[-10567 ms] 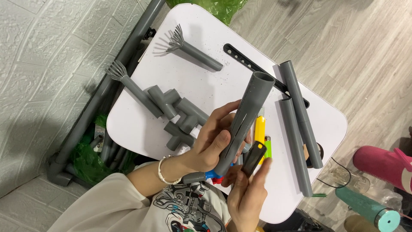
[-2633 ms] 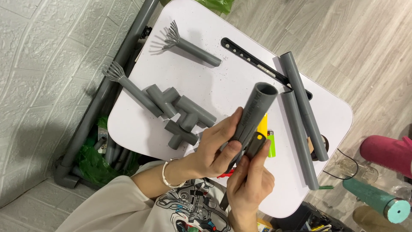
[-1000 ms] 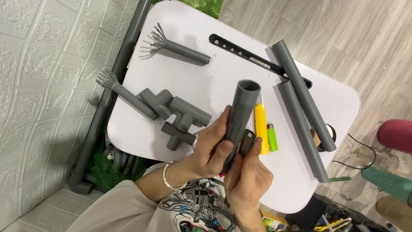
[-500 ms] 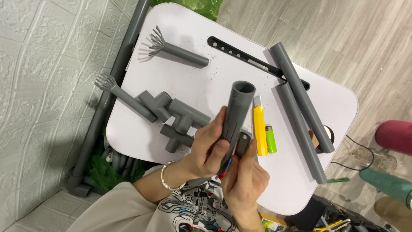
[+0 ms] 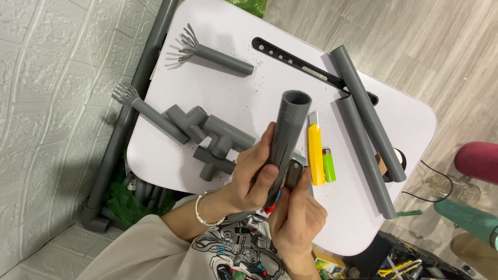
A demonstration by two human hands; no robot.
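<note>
At nine o'clock on the white table (image 5: pixel 415 119), two slit-ended grey pipes (image 5: pixel 150 114) beside grey tee fittings (image 5: pixel 218 140). At centre, left hand (image 5: pixel 251 176) wrapped around a short grey pipe (image 5: pixel 288 129) tilted toward twelve, right hand (image 5: pixel 295 218) at six pinching a small dark tool (image 5: pixel 293 173) against its lower end. Toward three, flat on the table: yellow utility knife (image 5: pixel 315 153), green lighter (image 5: pixel 329 165), two long grey pipes (image 5: pixel 368 135).

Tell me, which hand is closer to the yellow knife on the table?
The right hand. It sits just below the yellow utility knife, almost touching its lower end. The left hand grips the grey pipe, which stands between it and the knife.
</note>
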